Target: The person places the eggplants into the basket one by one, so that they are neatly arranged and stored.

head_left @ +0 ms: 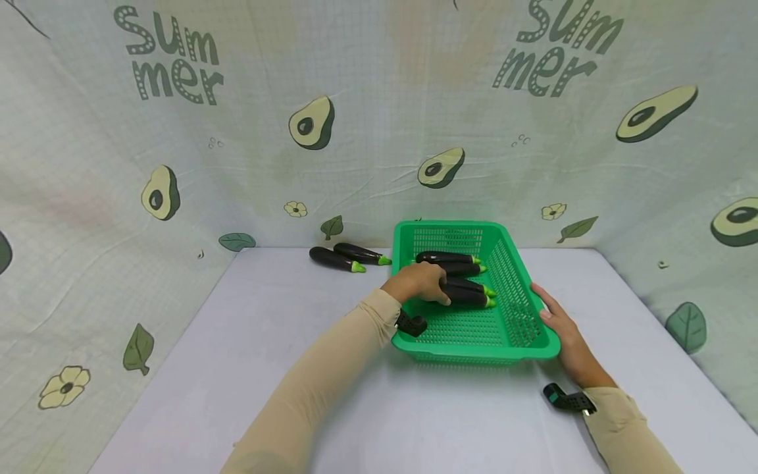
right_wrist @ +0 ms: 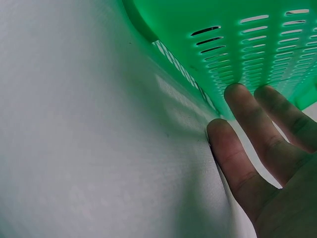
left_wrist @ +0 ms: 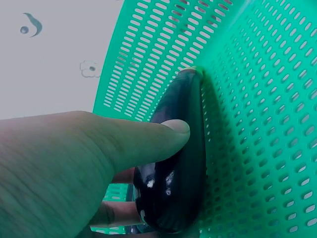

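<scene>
In the head view my left hand [head_left: 419, 283] reaches inside a green plastic basket [head_left: 547, 342]. It grips a dark eggplant [head_left: 470, 299], the nearest in a group of several lying there with green stems pointing right. Close up in the left wrist view, the thumb lies along the top of this eggplant [left_wrist: 173, 188] and the fingers wrap beneath it. My right hand [head_left: 565, 336] rests against the basket's right side, at the rim. Its fingers [right_wrist: 242, 106] look straight in the right wrist view, by the slotted outer wall.
Two more eggplants lie on the white table [head_left: 284, 329] left of the basket: a front one [head_left: 331, 259] and a rear one [head_left: 358, 253]. A pale cloth [head_left: 379, 131] printed with avocados and leaves hangs behind the table and along both sides.
</scene>
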The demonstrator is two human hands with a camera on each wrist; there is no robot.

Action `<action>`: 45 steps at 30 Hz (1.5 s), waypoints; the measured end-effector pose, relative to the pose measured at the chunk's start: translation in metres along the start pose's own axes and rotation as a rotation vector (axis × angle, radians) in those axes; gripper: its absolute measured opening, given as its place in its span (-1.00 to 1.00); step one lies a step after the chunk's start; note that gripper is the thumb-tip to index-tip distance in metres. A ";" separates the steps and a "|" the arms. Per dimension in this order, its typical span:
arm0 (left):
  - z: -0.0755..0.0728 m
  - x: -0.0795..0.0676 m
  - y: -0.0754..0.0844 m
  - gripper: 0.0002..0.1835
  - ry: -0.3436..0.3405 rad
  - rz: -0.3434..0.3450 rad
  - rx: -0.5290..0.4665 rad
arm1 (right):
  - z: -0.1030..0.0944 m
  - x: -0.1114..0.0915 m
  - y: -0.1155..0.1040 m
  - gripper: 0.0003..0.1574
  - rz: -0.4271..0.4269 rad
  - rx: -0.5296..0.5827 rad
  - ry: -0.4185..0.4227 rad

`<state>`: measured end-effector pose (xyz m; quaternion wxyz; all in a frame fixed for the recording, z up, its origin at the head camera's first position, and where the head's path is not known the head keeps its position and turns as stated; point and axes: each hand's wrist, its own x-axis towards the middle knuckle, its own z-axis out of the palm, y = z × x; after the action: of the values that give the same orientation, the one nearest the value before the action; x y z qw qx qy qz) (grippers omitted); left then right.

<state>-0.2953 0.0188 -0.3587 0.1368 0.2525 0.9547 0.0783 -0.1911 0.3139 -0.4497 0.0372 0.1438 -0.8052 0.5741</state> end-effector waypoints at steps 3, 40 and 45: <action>0.000 0.000 -0.001 -0.47 0.008 0.006 -0.005 | 0.000 0.000 0.000 -0.32 0.000 -0.004 0.000; -0.023 -0.051 -0.024 -0.67 0.358 0.039 -0.268 | 0.001 0.002 0.003 -0.32 -0.014 0.024 -0.003; -0.018 -0.065 -0.036 -0.70 0.487 0.055 -0.358 | 0.001 0.000 0.001 -0.33 -0.027 0.024 -0.003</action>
<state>-0.2633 -0.0460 -0.3351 -0.0559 0.2240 0.9231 0.3074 -0.1909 0.3131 -0.4509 0.0421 0.1558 -0.7963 0.5829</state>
